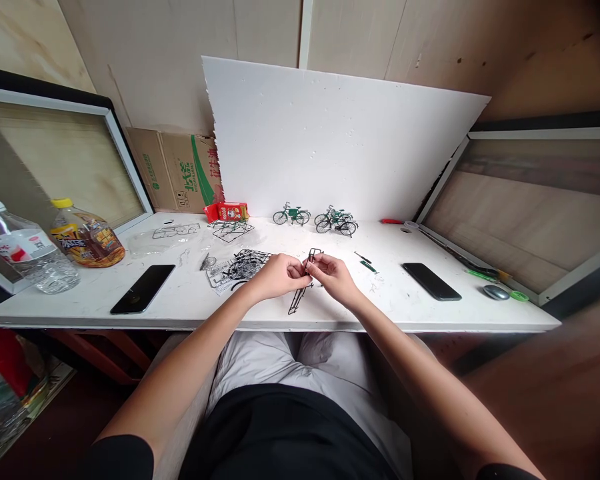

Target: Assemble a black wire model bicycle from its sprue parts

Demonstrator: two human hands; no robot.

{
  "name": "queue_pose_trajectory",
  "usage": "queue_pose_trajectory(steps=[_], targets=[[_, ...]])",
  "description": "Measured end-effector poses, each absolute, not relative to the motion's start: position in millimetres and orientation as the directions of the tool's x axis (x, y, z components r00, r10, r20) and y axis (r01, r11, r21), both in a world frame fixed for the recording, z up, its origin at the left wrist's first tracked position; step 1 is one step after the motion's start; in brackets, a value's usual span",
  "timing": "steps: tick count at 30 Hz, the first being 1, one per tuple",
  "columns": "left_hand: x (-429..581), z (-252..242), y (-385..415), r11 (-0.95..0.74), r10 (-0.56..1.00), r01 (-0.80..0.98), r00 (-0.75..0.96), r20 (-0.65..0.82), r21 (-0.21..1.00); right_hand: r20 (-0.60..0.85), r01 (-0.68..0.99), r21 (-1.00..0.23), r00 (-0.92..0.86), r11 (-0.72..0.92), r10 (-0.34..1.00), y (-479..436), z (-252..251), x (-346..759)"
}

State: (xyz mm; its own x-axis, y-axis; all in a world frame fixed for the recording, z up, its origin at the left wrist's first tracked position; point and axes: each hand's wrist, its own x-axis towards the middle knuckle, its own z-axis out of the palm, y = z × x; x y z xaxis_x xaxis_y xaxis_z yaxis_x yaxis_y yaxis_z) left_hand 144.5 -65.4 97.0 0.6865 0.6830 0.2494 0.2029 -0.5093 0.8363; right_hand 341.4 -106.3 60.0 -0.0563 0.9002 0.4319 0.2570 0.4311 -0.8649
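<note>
Both my hands meet over the front middle of the white table, with a thin black plastic parts frame [296, 301] between them. My left hand [283, 274] pinches it from the left, its fingertips close to those of the other hand. From the right, my right hand [333, 274] grips the same frame with thumb and fingers. One end of the frame sticks up above the fingers, and the other slants down toward the table edge. A heap of black plastic parts [244, 265] lies just left of my hands. Any small piece between the fingertips is hidden.
Small green model bicycles [291, 215] stand by the white foam board [340, 140]. A green-handled screwdriver [369, 267] lies to the right. Phones [143, 289] lie on both sides. Bottles [87, 233] stand at the left, with a red packet [233, 211] at the back.
</note>
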Motion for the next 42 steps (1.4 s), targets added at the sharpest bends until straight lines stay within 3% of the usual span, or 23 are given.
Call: queue_pose_trajectory(steps=[42], targets=[[145.4,89.9,-62.6,-0.515,0.637,0.244,0.75,0.177,0.822,0.38,0.234,-0.889,-0.097,0.393,0.92,-102.6,40.0,329.3]])
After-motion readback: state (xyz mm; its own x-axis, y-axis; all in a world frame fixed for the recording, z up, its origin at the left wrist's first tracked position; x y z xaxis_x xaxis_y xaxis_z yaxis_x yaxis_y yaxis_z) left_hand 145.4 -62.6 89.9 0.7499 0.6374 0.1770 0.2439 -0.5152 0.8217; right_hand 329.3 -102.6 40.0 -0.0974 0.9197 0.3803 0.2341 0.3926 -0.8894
